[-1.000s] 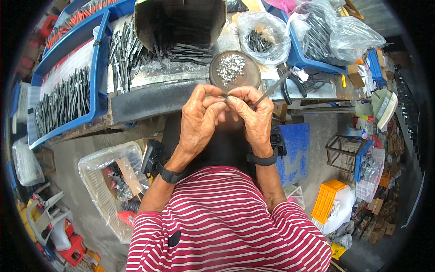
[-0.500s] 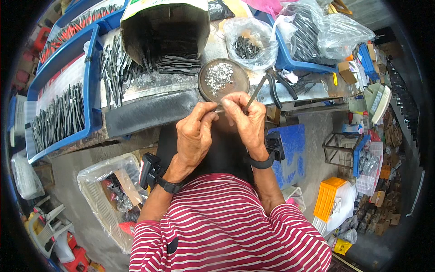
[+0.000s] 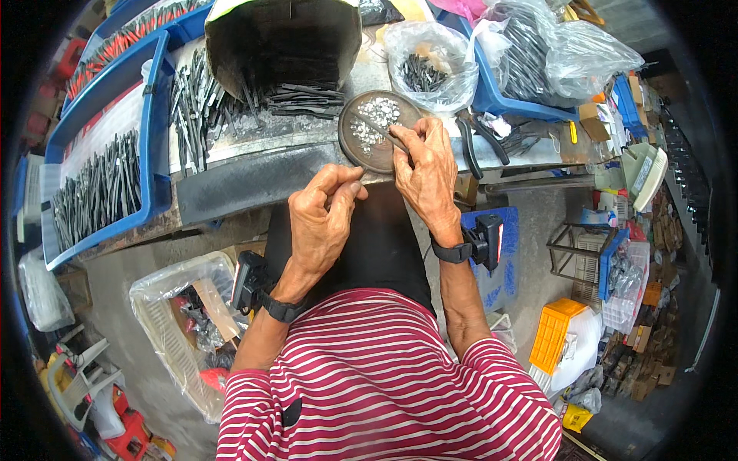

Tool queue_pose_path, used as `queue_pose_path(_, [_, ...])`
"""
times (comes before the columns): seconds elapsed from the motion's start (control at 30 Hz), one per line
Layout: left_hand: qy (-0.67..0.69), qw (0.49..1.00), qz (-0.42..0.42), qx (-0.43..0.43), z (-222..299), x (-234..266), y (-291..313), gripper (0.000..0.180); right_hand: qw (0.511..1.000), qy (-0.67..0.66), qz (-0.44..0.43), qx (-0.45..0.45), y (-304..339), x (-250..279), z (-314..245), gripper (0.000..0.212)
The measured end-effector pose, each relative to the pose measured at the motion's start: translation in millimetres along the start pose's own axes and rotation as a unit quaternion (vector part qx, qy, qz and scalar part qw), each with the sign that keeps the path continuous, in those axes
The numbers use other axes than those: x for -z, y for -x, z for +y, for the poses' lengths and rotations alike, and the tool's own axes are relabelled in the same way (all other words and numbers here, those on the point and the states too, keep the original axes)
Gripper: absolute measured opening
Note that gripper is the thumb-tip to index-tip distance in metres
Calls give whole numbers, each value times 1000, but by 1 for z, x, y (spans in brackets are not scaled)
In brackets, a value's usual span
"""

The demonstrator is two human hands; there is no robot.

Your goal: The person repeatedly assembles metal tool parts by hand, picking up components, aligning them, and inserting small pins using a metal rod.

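Observation:
A slim dark stick-like tool (image 3: 378,128) is held between the thumb and fingers of my right hand (image 3: 427,165). Its far end lies over a round brown dish (image 3: 352,150), among small shiny silvery pieces (image 3: 377,109) spread in it. Just in front of the dish's near rim, my left hand (image 3: 321,211) is closed in a pinch, thumb against forefinger. Whatever sits at its fingertips is too small to name.
Behind the dish are an open box (image 3: 280,46) with dark strips and a clear bag (image 3: 453,81) of dark pieces. Blue trays (image 3: 160,131) of black strips stand left. Black-handled pliers (image 3: 469,150) lie right of the dish. A dark slab (image 3: 254,180) edges the bench.
My hands have moved apart. The right one swung its tool round from pointing up and right to reach over the dish; the left dropped slightly nearer me, still pinched.

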State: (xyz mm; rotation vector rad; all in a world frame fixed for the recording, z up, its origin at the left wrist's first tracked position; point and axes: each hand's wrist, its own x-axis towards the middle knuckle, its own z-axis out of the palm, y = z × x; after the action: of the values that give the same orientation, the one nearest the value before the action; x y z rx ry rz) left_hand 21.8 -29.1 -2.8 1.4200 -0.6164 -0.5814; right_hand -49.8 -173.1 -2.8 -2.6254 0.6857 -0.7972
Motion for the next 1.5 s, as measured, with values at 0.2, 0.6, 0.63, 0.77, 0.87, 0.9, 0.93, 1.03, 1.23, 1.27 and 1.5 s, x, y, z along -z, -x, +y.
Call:
queue_pose_path(0.2, [19, 1000, 5, 11, 3, 0, -1, 11, 999, -50, 18, 8, 2, 2, 8, 27])
queue_pose_path(0.6, [63, 997, -6, 37, 6, 1, 1, 11, 999, 50, -1, 21, 4, 5, 0, 32])
queue_pose_path(0.63, [64, 997, -6, 37, 5, 1, 1, 11, 998, 53, 5, 26, 5, 5, 0, 32])
queue_pose_path(0.77, [98, 994, -6, 53, 3, 1, 3, 11, 999, 46, -9, 16, 7, 10, -4, 33])
queue_pose_path(0.87, [102, 993, -1, 53, 4, 0, 0, 10, 999, 43, -32, 11, 8, 13, -5, 33])
queue_pose_path(0.9, [103, 993, 0, 57, 4, 0, 0, 10, 999, 36, -37, 14, 10, 14, -5, 33])
queue_pose_path(0.93, [103, 993, 1, 57, 5, 1, 0, 10, 999, 29, -42, 17, 12, 15, -6, 33])
queue_pose_path(1.03, [123, 990, 5, 62, 6, 2, -2, 9, 997, 13, -52, 54, 16, 17, -9, 29])
queue_pose_path(1.23, [182, 979, -8, 93, 0, 3, -3, 11, 995, -40, -59, 63, 18, 16, -10, 28])
queue_pose_path(1.27, [200, 976, -10, 90, 0, 3, -3, 11, 995, -50, -55, 60, 17, 15, -9, 26])
queue_pose_path(1.5, [253, 962, -27, 102, -1, 4, -3, 12, 993, -102, -35, 40, 14, 11, -7, 17])
